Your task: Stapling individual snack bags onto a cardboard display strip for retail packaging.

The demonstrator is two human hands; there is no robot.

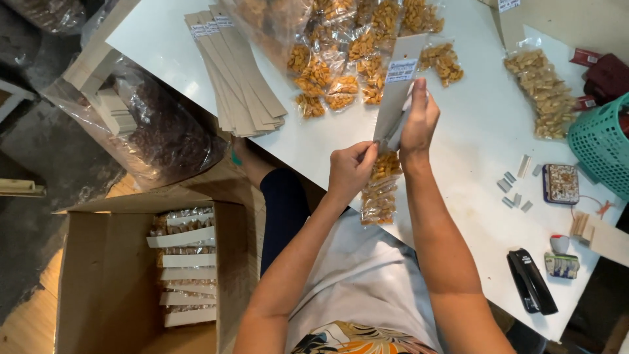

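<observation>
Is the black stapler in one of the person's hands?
No, the black stapler lies on the white table, away from both hands.

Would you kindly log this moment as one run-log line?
left hand: pinches snack packets | right hand: holds card strip | table: stapler, strip stack

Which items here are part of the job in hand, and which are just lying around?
In use: left hand and right hand holding a cardboard strip with snack packets; spare strips; loose packets; black stapler.
Idle: teal basket, patterned tin.
</observation>
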